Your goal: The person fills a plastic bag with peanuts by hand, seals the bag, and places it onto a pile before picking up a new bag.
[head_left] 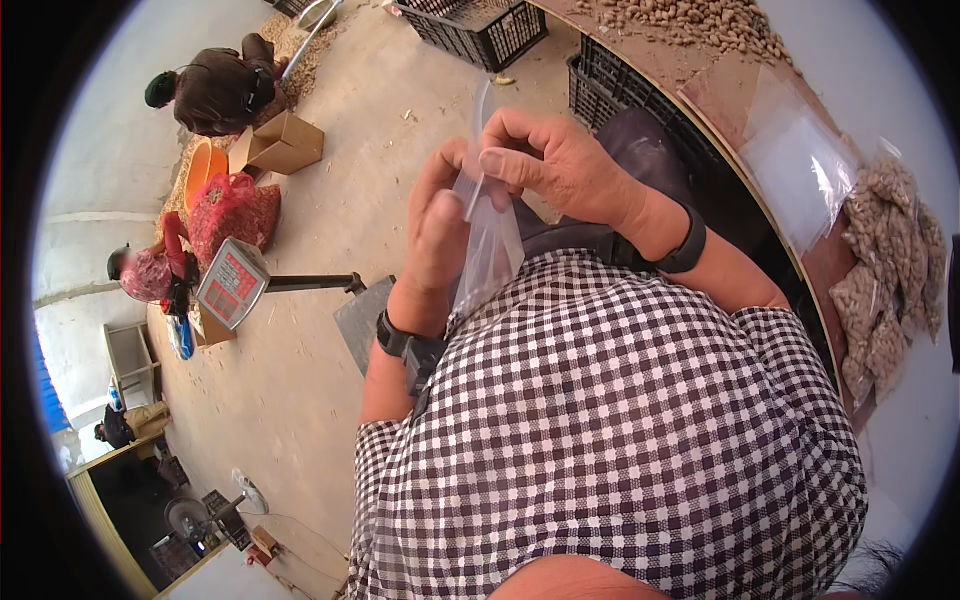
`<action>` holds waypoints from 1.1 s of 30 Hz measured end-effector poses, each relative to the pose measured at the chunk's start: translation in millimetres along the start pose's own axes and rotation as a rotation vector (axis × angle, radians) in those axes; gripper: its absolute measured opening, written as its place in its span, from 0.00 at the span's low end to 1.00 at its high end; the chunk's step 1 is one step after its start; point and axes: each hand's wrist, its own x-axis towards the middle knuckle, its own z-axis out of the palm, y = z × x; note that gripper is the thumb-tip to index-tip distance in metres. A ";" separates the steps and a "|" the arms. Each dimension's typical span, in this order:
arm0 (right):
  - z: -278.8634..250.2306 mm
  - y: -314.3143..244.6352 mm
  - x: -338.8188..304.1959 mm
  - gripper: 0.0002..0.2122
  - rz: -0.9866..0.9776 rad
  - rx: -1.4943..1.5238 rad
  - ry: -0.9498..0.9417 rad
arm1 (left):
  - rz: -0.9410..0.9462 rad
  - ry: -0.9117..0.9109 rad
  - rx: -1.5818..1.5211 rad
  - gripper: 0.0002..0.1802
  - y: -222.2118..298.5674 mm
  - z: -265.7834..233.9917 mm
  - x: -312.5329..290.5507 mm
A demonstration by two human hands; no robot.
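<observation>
In front of my chest I hold a clear plastic bag, thin and flat, with its strip-like edge standing up between my hands. My left hand is closed on one side of it, the thumb lying over the plastic. On the other side, my right hand pinches the bag between thumb and bent fingers near its upper part. Nothing shows inside the bag. To my right, a stack of clear empty bags lies on the table beside filled clear bags of tan, peanut-like pieces.
A brown table curves along my right, with a loose tan heap at its far end. Black crates stand ahead. On the left are a platform scale, a cardboard box, a red mesh sack and several people.
</observation>
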 end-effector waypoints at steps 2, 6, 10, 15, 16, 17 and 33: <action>0.0 -0.8 -3.0 0.10 0.011 -0.052 0.017 | -0.045 -0.040 -0.229 0.37 -8.1 -3.3 -0.5; -4.1 -0.1 -5.7 0.11 0.015 -0.113 0.003 | -0.152 -0.012 -0.369 0.31 -8.8 -1.2 1.0; -7.8 -1.1 -7.9 0.09 0.049 -0.220 -0.055 | -0.246 -0.044 -0.318 0.20 -10.3 -6.8 2.0; -7.2 -0.8 -6.9 0.09 0.063 -0.162 -0.086 | -0.259 -0.034 -0.388 0.18 -13.0 -6.7 -0.1; -7.8 -0.5 -6.7 0.08 0.073 -0.154 -0.087 | -0.272 -0.032 -0.363 0.19 -12.6 -6.6 -0.4; -8.4 0.1 -6.6 0.08 0.084 -0.147 -0.087 | -0.286 -0.030 -0.339 0.20 -12.3 -6.4 -0.7; -19.6 5.8 -7.1 0.08 0.129 -0.102 -0.071 | -0.336 -0.001 -0.421 0.15 -20.0 -4.4 5.1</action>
